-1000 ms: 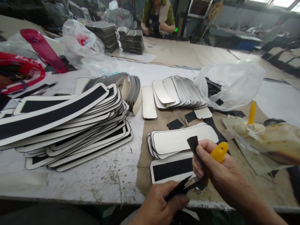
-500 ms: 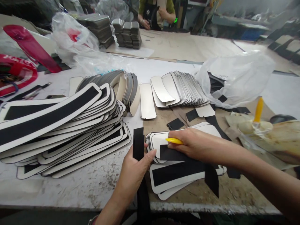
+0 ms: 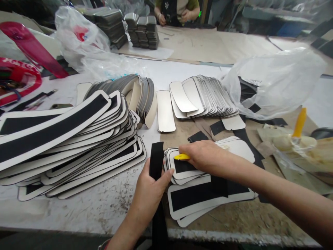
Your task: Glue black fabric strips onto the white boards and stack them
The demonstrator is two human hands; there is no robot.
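Observation:
My left hand [image 3: 149,187] is closed around a few black strips [image 3: 156,161], held upright with the thumb in front. A yellow-handled tool [image 3: 182,157] sticks out of my closed right hand [image 3: 200,156]; its other end is mostly hidden by the hand. Under that hand a black strip [image 3: 183,167] lies on a small stack of white rounded panels [image 3: 239,147]. Just in front, a white panel with a black strip on it [image 3: 194,198] rests over another panel. A loose black strip end [image 3: 219,185] hangs across it from beneath my right hand.
Finished-looking black-and-white panels [image 3: 85,139] are piled at left. Curved grey panels [image 3: 119,86] and white panels [image 3: 208,97] stand behind. A plastic bag [image 3: 275,83] and a container with a yellow handle [image 3: 299,125] sit at right. A co-worker's hands [image 3: 186,15] show at the far table.
My right hand has shifted slightly left along the black strip, with the yellow handle. The loose strip end has swung left. The left hand keeps its hold; the view has shifted slightly.

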